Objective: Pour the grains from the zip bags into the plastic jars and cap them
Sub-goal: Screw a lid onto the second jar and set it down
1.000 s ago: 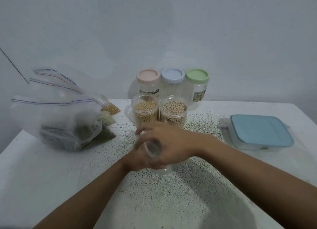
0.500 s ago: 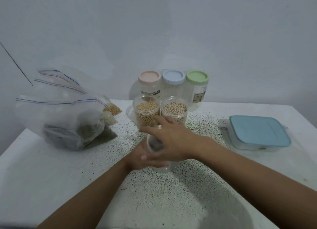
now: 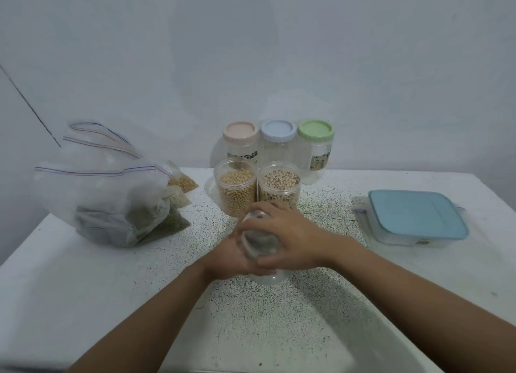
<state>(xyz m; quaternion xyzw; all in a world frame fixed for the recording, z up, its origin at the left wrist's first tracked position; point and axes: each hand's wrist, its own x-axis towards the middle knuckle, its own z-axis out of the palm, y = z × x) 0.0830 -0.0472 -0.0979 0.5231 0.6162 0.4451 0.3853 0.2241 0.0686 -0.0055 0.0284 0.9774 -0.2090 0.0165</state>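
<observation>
Left hand (image 3: 223, 259) and right hand (image 3: 293, 233) both curl round a clear jar (image 3: 265, 278) at frame centre. Probably one braces while the other twists. Whether it is capped: cannot tell.

A jar (image 3: 261, 241) stands on the table (image 3: 69, 275), held between the left hand (image 3: 226, 257) and right hand (image 3: 290, 233). Just behind the hands, a filled jar (image 3: 237, 190) and a second filled jar (image 3: 279, 187) sit side by side. Behind them is a row of capped jars (image 3: 278, 138). Bags (image 3: 111, 202) lie well left of the hands — a box (image 3: 416, 216) well right.
</observation>
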